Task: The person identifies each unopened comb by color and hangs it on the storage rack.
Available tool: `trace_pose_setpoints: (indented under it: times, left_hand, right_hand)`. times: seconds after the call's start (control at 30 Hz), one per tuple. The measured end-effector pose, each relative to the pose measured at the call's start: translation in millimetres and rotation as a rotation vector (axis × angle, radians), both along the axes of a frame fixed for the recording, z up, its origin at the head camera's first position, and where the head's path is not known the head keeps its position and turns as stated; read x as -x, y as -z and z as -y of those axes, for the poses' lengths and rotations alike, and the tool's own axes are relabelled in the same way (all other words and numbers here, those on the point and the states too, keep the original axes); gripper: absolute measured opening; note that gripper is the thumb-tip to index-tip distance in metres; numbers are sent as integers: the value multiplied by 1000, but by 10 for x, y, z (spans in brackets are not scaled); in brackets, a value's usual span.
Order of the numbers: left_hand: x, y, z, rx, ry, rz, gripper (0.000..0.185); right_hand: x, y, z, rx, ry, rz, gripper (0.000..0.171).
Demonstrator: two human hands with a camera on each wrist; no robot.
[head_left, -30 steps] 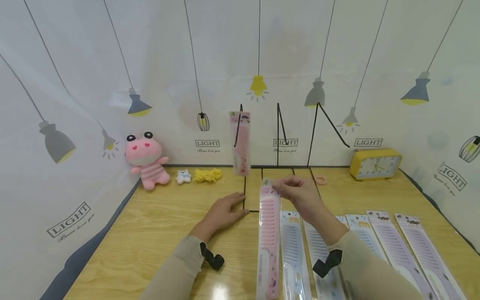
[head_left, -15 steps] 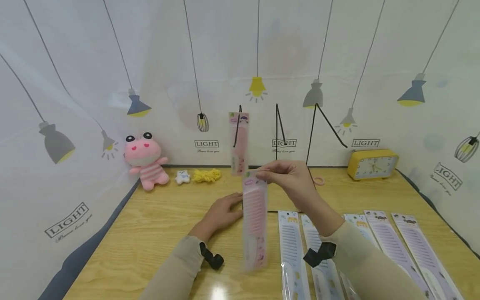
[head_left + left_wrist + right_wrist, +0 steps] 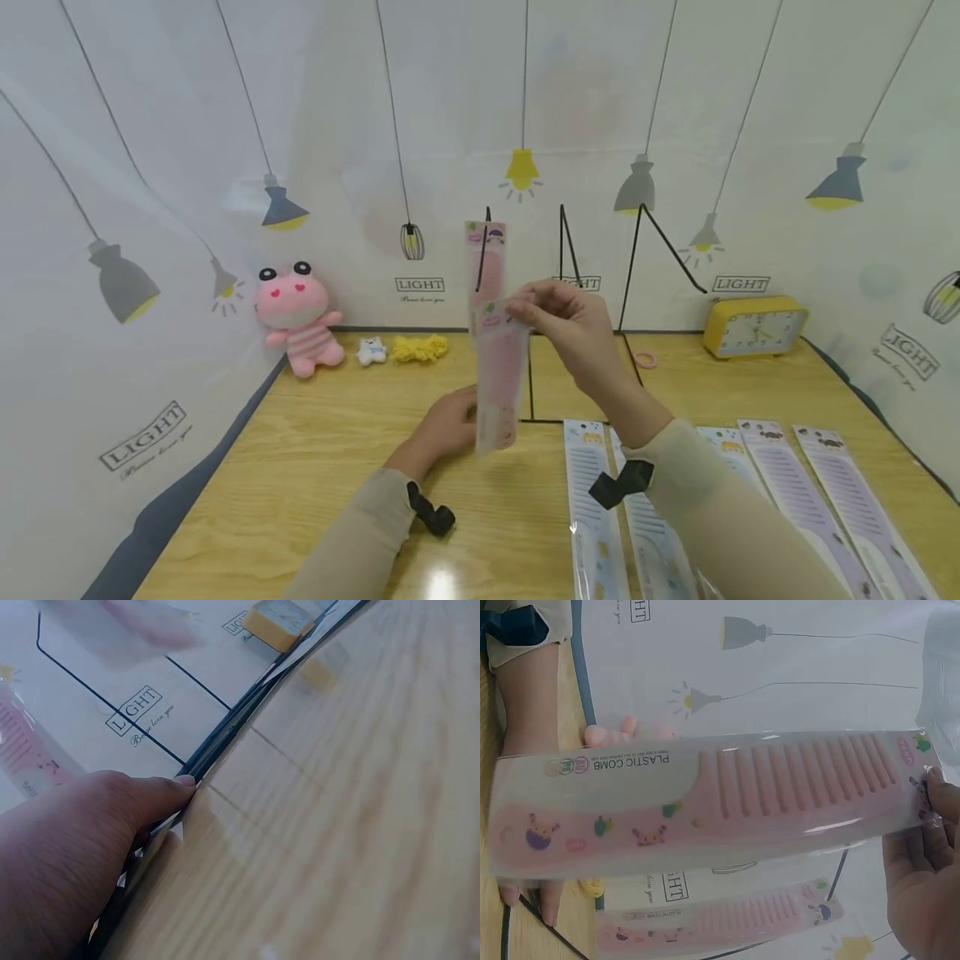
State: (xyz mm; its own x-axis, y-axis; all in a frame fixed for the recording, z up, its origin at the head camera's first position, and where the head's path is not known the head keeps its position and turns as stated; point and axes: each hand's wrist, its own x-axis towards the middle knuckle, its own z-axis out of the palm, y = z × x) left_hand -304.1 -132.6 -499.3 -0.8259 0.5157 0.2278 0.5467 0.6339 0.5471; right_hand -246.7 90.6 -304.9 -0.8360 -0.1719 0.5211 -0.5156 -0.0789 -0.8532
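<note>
My right hand [image 3: 583,346] pinches the top of a pink plastic comb [image 3: 501,371] in a clear package, which hangs down from the thumb and fingers. The right wrist view shows this comb [image 3: 799,784] broadside, the thumb at its printed top. Behind it, a similar packaged pink comb [image 3: 489,260] hangs on the left hook of a black wire rack [image 3: 531,387]. The held package overlaps the lower part of the hanging one. My left hand [image 3: 441,423] rests on the table at the rack's base wire, its fingertips partly hidden by the held comb; its thumb lies near the wire.
Several packaged blue combs [image 3: 591,492] and purple combs [image 3: 795,492] lie at the right front. Along the back are a pink plush toy [image 3: 303,321], a white bear figure [image 3: 371,351], yellow yarn [image 3: 420,348], a pink ring [image 3: 645,359] and a yellow clock [image 3: 756,327].
My right hand has raised the pink comb off the table and carried it left and toward the hanging comb. The left hand stays at the rack's base.
</note>
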Motion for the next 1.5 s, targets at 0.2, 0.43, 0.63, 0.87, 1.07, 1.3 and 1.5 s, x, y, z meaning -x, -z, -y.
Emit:
trace_pose_setpoints:
  times: [0.2,0.43,0.63,0.87,1.07,1.3,1.5]
  left_hand:
    - [13,34,-21,62,-25,29,58]
    - [1,-8,-42,72,-38,66,67]
    - [-1,-44,-37,85,-56,82,67]
    - [5,-29,-36,81,-52,86,67]
    - [-18,-12,-28,77,-66,100,68]
    - [-34,10,-21,70,-68,117,63]
    - [-51,-20,-23,60,-90,132,64]
  right_hand:
    - [125,15,67,-40,130,-80,18]
    - [316,13,160,-177,206,-305,10]
    - [412,-4,264,-212,243,-395,7]
    - [437,28,311,-228,268,-377,11]
    - [465,67,325,-215,267,-323,16]
    - [688,143,345,-228,325,-259,22]
    - [910,151,359,-199,352,-199,27]
